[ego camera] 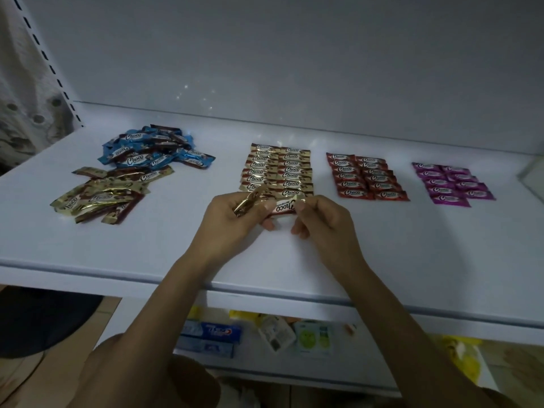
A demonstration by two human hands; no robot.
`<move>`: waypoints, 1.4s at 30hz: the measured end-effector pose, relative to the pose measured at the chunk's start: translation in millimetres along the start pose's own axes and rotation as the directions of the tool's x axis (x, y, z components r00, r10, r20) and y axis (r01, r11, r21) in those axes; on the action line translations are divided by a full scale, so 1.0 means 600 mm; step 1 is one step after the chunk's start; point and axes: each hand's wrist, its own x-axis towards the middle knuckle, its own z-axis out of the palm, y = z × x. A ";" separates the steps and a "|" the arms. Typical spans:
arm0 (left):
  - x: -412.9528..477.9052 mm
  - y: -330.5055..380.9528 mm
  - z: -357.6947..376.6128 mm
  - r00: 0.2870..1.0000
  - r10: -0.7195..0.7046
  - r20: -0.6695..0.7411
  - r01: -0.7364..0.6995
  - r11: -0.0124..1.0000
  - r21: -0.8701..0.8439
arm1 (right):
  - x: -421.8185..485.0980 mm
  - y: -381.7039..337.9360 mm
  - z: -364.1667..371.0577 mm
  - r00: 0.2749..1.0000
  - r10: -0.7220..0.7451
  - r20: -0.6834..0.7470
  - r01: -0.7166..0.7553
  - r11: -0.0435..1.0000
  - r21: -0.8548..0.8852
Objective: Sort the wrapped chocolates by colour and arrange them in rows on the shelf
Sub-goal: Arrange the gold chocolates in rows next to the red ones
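Near the middle of the shelf (147,248): the left hand (232,219) and the right hand (321,222) meet just in front of the gold rows (279,172).
Left hand: its fingers (269,225) are curled round a crumpled gold chocolate (248,201) and also pinch the left end of a flat gold chocolate (282,208).
Right hand: thumb and forefinger pinch the right end of the flat gold chocolate; the other fingers (297,231) are curled under.
Flat gold chocolate: held level between the two hands, its Choco label upside down to the camera.
Gold rows: two columns side by side, wrappers touching, the nearest ones partly hidden behind the hands.
Red rows (366,179): two columns to the right of the gold rows, set apart from them.
Purple rows (452,184): two columns farther right again.
Blue pile (153,151): an unsorted heap at the far left, with a few dark reddish wrappers mixed in.
Gold pile (103,195): a loose heap at the left, just nearer than the blue pile and touching it.
Lower shelf (265,363): toothpaste boxes (212,334), small sachets (312,337) and a yellow packet (462,357), all blurred.
Far left edge: a slotted upright (50,69) rises beside the shelf.
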 end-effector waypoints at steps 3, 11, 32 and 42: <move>0.000 -0.002 -0.002 1.000 0.007 0.010 -0.007 1.000 -0.003 | -0.001 -0.009 -0.002 1.000 0.009 0.017 -0.010 0.997 0.078; 0.000 -0.009 -0.004 0.991 0.042 0.124 -0.045 0.999 0.025 | -0.006 -0.017 -0.008 0.995 -0.032 0.093 0.019 0.991 0.135; 0.003 -0.024 -0.005 0.984 0.004 -0.181 0.029 0.984 0.178 | 0.000 0.020 0.007 0.997 -0.044 -0.060 0.022 0.948 -0.318; 0.003 -0.032 0.004 0.972 0.200 -0.126 -0.044 0.675 0.737 | 0.022 0.012 -0.024 0.998 0.034 0.057 0.010 0.769 -0.640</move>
